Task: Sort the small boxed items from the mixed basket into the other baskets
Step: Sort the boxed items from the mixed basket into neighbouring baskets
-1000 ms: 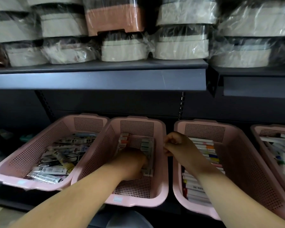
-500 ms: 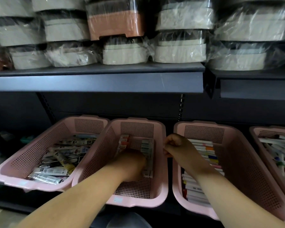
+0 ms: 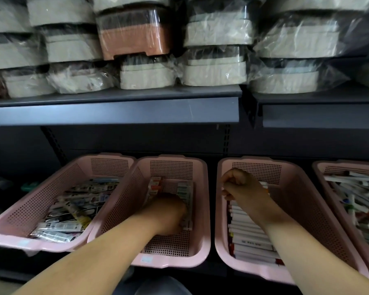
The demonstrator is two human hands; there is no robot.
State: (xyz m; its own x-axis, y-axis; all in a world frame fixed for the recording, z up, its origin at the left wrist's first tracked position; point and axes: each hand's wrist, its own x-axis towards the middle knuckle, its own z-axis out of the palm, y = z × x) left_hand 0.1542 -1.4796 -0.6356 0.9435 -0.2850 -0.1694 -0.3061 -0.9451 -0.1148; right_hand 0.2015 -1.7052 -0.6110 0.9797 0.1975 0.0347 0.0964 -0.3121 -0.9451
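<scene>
Pink far-left basket: sitting under the dark shelf, holding jumbled boxed items.
Left hand: reaching down into second basket, lying over a row of small boxes; fingers hidden, grip cannot be told.
Right hand: hovering over third basket near its left rim, fingers curling into a fist, nothing showing in it.
</scene>
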